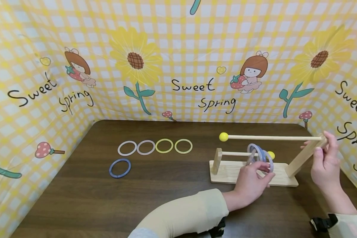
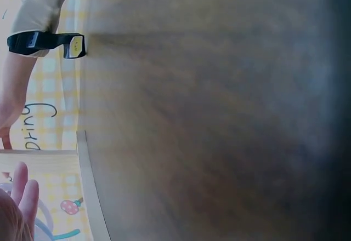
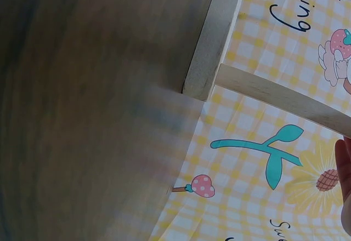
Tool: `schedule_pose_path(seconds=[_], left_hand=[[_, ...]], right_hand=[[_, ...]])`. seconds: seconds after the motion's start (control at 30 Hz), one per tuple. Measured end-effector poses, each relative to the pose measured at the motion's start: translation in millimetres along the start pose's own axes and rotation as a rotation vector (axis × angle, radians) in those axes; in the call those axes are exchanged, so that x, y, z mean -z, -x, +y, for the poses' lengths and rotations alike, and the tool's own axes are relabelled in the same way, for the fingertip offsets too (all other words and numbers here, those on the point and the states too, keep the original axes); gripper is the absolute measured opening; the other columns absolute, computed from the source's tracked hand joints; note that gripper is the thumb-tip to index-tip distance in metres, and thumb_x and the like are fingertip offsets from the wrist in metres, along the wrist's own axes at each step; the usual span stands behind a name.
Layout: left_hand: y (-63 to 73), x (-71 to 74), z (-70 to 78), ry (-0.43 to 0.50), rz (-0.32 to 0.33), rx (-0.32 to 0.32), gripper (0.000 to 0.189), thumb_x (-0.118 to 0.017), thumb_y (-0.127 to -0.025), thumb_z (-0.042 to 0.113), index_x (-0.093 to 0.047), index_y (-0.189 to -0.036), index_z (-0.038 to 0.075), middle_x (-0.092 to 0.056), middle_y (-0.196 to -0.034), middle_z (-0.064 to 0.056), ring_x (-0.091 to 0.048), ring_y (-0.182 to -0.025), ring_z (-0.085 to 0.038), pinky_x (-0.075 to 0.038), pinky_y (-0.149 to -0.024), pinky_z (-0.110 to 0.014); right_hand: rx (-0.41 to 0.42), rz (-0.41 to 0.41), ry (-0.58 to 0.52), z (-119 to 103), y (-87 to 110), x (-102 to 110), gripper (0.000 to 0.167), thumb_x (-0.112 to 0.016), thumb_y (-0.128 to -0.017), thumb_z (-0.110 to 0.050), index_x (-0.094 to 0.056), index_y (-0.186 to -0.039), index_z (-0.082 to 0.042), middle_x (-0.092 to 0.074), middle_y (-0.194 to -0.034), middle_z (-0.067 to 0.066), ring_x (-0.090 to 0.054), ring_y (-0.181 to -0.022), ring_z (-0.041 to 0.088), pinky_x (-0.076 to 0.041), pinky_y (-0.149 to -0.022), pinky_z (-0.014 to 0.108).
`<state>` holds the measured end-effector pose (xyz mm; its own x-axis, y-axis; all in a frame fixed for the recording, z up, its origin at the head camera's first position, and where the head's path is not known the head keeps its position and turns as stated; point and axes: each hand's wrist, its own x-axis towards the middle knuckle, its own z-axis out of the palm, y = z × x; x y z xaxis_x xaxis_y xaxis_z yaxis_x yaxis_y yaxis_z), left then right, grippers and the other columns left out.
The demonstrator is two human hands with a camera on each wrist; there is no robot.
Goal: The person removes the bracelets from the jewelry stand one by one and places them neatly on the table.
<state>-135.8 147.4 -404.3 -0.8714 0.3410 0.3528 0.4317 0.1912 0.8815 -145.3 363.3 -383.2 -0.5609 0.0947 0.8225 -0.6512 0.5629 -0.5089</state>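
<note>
A wooden stand (image 1: pixel 226 177) has a short post with a lower rod (image 1: pixel 235 153) and a tall slanted post (image 1: pixel 303 157) with an upper rod (image 1: pixel 270 138). Each rod ends in a yellow ball. Several lavender and blue rings (image 1: pixel 250 146) are gathered around the lower rod close to its ball (image 1: pixel 271 155). My left hand (image 1: pixel 250 183) pinches a ring (image 1: pixel 271 167) there between thumb and fingers. With its fingers around the top of the slanted post, my right hand (image 1: pixel 327 167) holds the stand. Only fingertips of it enter the right wrist view.
On the brown table (image 1: pixel 166 198), left of the stand, two pale lavender rings (image 1: pixel 127 155) and two yellow rings (image 1: pixel 164 152) lie in a row. A blue ring (image 1: pixel 120 177) lies nearer. Yellow checked cloth (image 1: pixel 181 59) surrounds the table's back and sides.
</note>
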Motion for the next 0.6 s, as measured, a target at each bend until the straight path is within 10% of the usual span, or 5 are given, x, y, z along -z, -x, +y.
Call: schedule_pose_path(seconds=[0.6], left_hand=[[-4.5,-0.1,8.1,0.045,-0.006,-0.063,0.012,-0.069,-0.089,0.001,-0.063,-0.100,0.003,-0.068,-0.087,0.004,-0.059,-0.068,0.011,-0.046,-0.062,-0.006]], right_hand=[[0.008,-0.001,-0.016,-0.5,0.3,-0.3,0.036,-0.032,-0.100,0.005,-0.022,-0.134,0.012,-0.059,-0.103,-0.011,-0.060,-0.091,0.000,-0.043,-0.077,0.011]])
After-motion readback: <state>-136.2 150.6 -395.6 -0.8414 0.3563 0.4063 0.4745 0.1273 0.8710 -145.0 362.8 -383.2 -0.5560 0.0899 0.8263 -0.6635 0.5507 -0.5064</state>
